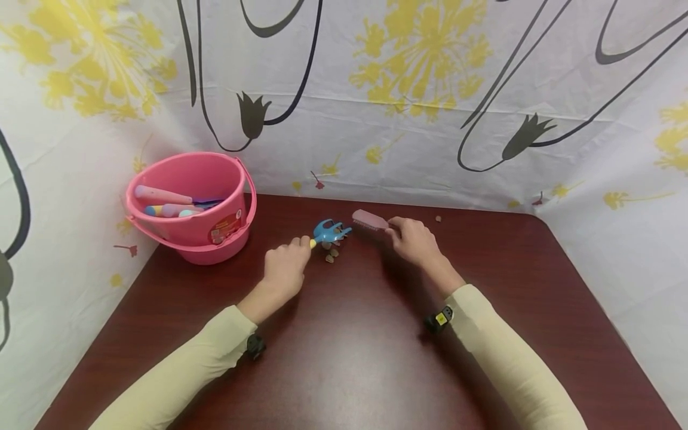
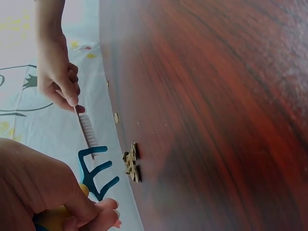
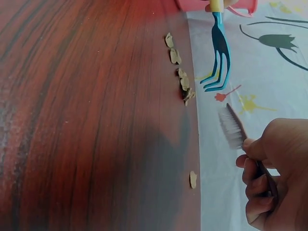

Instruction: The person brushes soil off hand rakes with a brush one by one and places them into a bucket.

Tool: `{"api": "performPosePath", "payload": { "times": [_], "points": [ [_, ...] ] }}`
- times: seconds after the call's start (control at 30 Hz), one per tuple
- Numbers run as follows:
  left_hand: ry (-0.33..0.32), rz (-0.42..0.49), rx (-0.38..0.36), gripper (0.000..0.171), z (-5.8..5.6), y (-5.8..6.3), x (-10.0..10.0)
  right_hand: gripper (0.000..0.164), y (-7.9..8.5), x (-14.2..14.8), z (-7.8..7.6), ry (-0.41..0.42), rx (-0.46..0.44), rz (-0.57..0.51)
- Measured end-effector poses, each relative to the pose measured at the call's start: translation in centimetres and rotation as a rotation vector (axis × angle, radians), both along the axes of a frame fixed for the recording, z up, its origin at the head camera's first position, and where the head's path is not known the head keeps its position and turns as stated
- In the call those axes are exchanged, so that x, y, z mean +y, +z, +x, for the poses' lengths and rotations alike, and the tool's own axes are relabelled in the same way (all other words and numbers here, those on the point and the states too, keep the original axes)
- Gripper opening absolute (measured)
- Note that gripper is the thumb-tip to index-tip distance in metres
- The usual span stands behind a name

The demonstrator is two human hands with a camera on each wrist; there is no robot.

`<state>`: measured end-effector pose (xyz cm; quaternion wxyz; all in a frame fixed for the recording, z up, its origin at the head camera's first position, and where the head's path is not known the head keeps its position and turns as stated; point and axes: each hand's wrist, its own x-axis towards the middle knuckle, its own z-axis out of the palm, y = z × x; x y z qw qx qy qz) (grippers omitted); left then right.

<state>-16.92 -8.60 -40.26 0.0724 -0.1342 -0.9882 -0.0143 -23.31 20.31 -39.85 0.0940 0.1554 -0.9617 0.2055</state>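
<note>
My left hand (image 1: 285,267) grips the yellow handle of a small blue toy garden fork (image 1: 325,232). Just under and beside its prongs lies a cluster of small tan chip-like pieces (image 1: 330,257) on the table. In the left wrist view the fork's prongs (image 2: 100,167) point toward that pile and appear raised off the wood. A pink brush (image 1: 369,220) is held by its handle in my right hand (image 1: 416,240), to the right of the fork. Its pale bristles (image 3: 231,129) show in the right wrist view, apart from the tan pieces (image 3: 184,79).
At the back left of the dark red-brown table (image 1: 344,358) stands a pink bucket (image 1: 185,236) with several toy tool handles inside. One stray tan piece (image 1: 438,218) lies near the back edge, right of the brush. Patterned white cloth (image 1: 333,143) hangs behind and at both sides.
</note>
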Motion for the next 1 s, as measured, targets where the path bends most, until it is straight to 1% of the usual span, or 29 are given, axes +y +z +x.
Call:
{"api": "performPosePath", "payload": {
  "times": [0.27,0.4,0.6,0.77,0.87,1.0],
  "points": [
    [0.019,0.001,0.023,0.048,-0.3,0.4,-0.5,0.03,-0.7,1.2,0.3,0.003,-0.01,-0.024],
    [0.029,0.006,0.029,0.048,-0.3,0.8,-0.9,0.029,-0.9,1.8,0.4,0.024,-0.023,-0.04],
    [0.052,0.019,-0.011,0.053,-0.3,1.6,-1.4,0.028,-1.2,2.7,0.3,0.098,-0.023,-0.058],
    [0.075,0.019,-0.049,0.055,-0.3,2.2,-1.8,0.028,-1.5,3.7,0.3,0.168,-0.034,-0.101],
    [0.08,0.02,-0.069,0.055,-0.2,2.4,-2.1,0.027,-1.6,4.3,0.4,0.182,-0.04,-0.125],
    [0.084,0.028,-0.09,0.057,-0.2,2.8,-2.4,0.025,-1.6,5.1,0.7,0.175,-0.042,-0.151]
  ]
}}
